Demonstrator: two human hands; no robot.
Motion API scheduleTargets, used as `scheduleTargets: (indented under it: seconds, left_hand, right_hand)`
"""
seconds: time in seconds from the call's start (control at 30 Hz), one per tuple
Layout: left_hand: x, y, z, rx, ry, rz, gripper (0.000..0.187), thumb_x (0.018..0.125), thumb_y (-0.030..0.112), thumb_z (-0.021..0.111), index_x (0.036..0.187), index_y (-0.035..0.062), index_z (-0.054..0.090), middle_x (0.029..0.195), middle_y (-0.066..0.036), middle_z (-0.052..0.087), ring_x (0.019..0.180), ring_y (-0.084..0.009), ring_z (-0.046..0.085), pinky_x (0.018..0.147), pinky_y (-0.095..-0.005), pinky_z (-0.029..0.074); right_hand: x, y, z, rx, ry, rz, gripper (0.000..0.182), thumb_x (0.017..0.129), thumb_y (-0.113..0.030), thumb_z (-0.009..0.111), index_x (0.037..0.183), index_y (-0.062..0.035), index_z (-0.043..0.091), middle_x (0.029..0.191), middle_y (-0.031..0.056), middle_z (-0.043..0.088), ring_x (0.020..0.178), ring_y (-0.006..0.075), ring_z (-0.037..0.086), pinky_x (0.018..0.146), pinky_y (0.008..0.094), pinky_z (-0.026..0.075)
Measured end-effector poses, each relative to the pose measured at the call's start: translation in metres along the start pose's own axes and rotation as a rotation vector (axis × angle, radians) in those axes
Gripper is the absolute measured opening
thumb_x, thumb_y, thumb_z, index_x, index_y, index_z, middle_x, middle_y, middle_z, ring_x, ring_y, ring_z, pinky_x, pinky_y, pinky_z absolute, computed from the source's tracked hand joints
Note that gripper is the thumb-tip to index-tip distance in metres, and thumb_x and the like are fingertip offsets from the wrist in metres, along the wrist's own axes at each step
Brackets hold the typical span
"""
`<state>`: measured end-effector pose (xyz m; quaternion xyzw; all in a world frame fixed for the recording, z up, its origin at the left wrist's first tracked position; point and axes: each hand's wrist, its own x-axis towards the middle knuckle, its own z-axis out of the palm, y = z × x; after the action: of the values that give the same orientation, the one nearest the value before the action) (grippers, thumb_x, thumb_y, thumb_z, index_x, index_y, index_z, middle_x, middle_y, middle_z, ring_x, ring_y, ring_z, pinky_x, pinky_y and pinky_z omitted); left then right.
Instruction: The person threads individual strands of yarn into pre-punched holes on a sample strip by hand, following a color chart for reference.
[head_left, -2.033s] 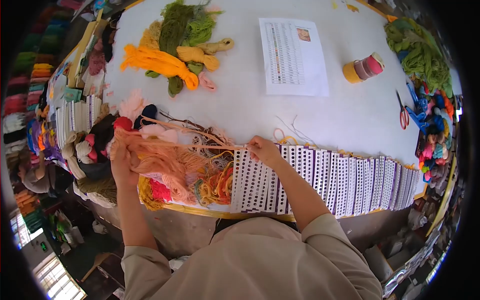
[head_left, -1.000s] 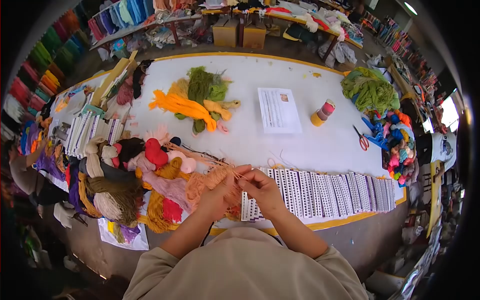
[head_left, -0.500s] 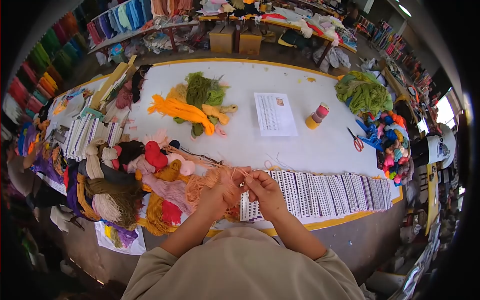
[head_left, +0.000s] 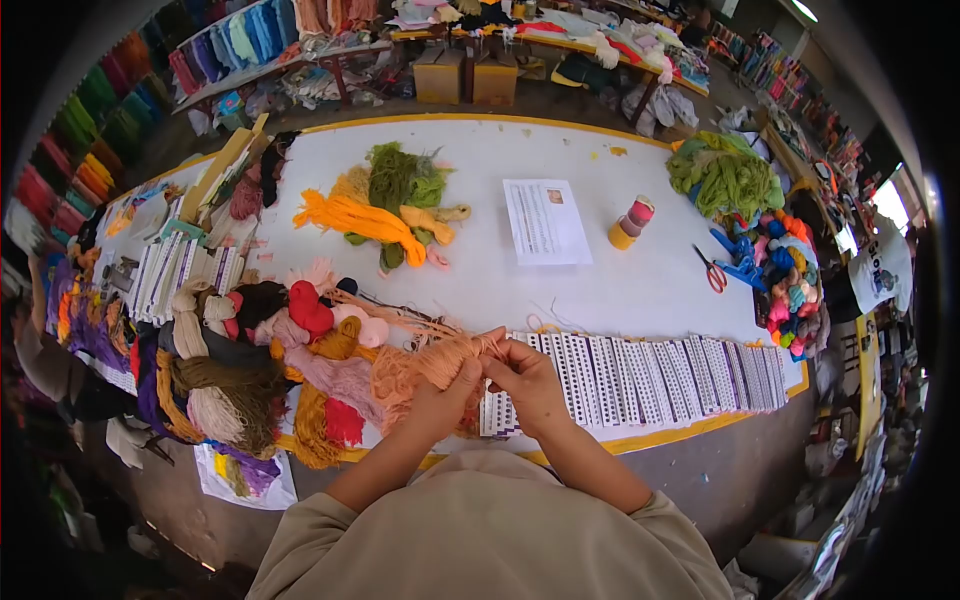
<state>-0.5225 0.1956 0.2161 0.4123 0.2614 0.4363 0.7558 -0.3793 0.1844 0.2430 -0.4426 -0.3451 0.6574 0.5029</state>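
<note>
A loose bundle of peach yarn [head_left: 432, 362] lies at the near edge of the table, its upper part raised between my hands. My left hand [head_left: 447, 398] is closed around the lower side of this yarn. Thumb and fingers pinched, my right hand [head_left: 525, 384] grips the yarn's right end, close to the left fingertips. Beneath and to the right of my hands runs a row of white cards with dark dots [head_left: 640, 380]. Mixed skeins, with a red one [head_left: 311, 312] among them, are heaped to the left.
On the white table [head_left: 450, 290] are orange yarn [head_left: 365, 222], green yarn [head_left: 725, 175], a printed sheet [head_left: 546, 222], a pink and yellow cone [head_left: 632, 222], scissors [head_left: 713, 274] and a pile of coloured balls [head_left: 790, 285]. People stand at the left and right sides.
The peach yarn now stands up as a fuller bundle between my hands. My left hand has turned and shifted slightly right, below the yarn.
</note>
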Motion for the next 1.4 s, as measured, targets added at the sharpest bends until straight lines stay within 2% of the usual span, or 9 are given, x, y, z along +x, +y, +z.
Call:
scheduleTargets:
  seconds: [0.37,0.5,0.57,0.73,0.9,1.0,1.13,1.27,1.4]
  left_hand:
    - [0.010,-0.006,-0.004,-0.050,0.179,-0.069,0.040,0.099,0.032,0.048,0.124,0.0012,0.056,0.123,-0.007,0.058,0.109,-0.0152,0.056,0.093,-0.0286,0.046]
    - [0.010,0.012,-0.067,-0.247,0.477,-0.044,0.024,0.097,0.031,0.052,0.097,0.0072,0.057,0.089,-0.004,0.060,0.081,-0.0160,0.060,0.069,-0.0281,0.053]
    - [0.000,0.024,-0.120,-0.429,0.616,-0.009,0.018,0.096,0.026,0.053,0.095,0.0080,0.055,0.075,-0.001,0.054,0.064,-0.0120,0.054,0.056,-0.0235,0.048]
    - [-0.074,0.035,-0.331,-0.569,0.798,-0.010,0.012,0.096,0.021,0.053,0.094,0.0087,0.056,0.066,0.002,0.049,0.052,-0.0062,0.043,0.044,-0.0173,0.034]
    - [-0.060,0.061,-0.276,-0.343,1.076,0.183,0.016,0.094,0.025,0.056,0.095,0.0092,0.058,0.056,0.005,0.043,0.042,-0.0070,0.036,0.040,-0.0198,0.033]
    - [0.011,-0.006,-0.206,-0.518,0.558,-0.251,0.035,0.094,0.028,0.056,0.122,0.0064,0.057,0.055,0.008,0.041,0.041,-0.0043,0.033,0.039,-0.0199,0.030]
    - [0.093,-0.112,-0.149,-0.588,0.411,-0.578,0.022,0.090,0.024,0.062,0.102,0.0049,0.066,0.067,0.005,0.055,0.049,-0.0042,0.034,0.039,-0.0211,0.023]
    - [0.156,-0.184,-0.124,0.120,0.709,-0.677,0.018,0.085,0.022,0.065,0.083,0.0045,0.069,0.068,-0.003,0.064,0.051,-0.0079,0.048,0.045,-0.0242,0.036]
    - [0.160,-0.225,-0.129,1.069,0.514,-0.544,0.028,0.078,0.023,0.069,0.072,-0.0043,0.066,0.067,-0.007,0.065,0.061,-0.0184,0.063,0.055,-0.0312,0.048]
  right_hand:
    - [-0.010,-0.004,-0.021,-0.033,-0.212,0.123,0.009,0.097,-0.017,0.052,0.096,-0.0087,0.056,0.084,-0.0010,0.055,0.061,0.0053,0.046,0.057,0.0218,0.043]
    - [0.010,0.020,-0.117,-0.254,0.276,-0.425,0.008,0.095,-0.013,0.053,0.092,-0.0065,0.055,0.094,0.0028,0.056,0.086,0.0104,0.054,0.077,0.0264,0.046]
    - [0.021,0.008,-0.171,0.005,0.548,-0.301,0.011,0.098,-0.015,0.048,0.095,-0.0057,0.054,0.116,0.0135,0.058,0.101,0.0209,0.059,0.090,0.0331,0.049]
    - [0.005,0.038,-0.421,0.296,0.782,-0.123,0.007,0.086,-0.008,0.052,0.078,-0.0103,0.052,0.069,0.0034,0.052,0.066,0.0177,0.057,0.069,0.0316,0.050]
    - [-0.026,-0.029,-0.512,-0.343,1.461,-0.130,0.014,0.089,-0.012,0.045,0.077,-0.0090,0.051,0.072,0.0040,0.054,0.061,0.0142,0.052,0.050,0.0273,0.042]
    - [0.046,0.080,-0.512,-0.867,0.785,-0.222,0.015,0.090,-0.008,0.048,0.101,-0.0057,0.057,0.093,0.0073,0.059,0.083,0.0172,0.057,0.074,0.0320,0.048]
    - [0.136,0.148,-0.317,-0.670,0.159,0.030,0.011,0.093,-0.016,0.053,0.096,-0.0067,0.057,0.069,0.0038,0.057,0.062,0.0158,0.055,0.056,0.0344,0.045]
    - [0.175,0.187,-0.220,-1.033,-0.047,0.004,0.013,0.094,-0.023,0.052,0.100,-0.0119,0.056,0.069,0.0169,0.061,0.067,0.0370,0.061,0.059,0.0443,0.046]
    - [0.182,0.211,-0.214,-1.066,-0.140,0.072,0.014,0.095,-0.025,0.050,0.100,-0.0126,0.052,0.067,0.0138,0.062,0.064,0.0352,0.062,0.058,0.0437,0.047]
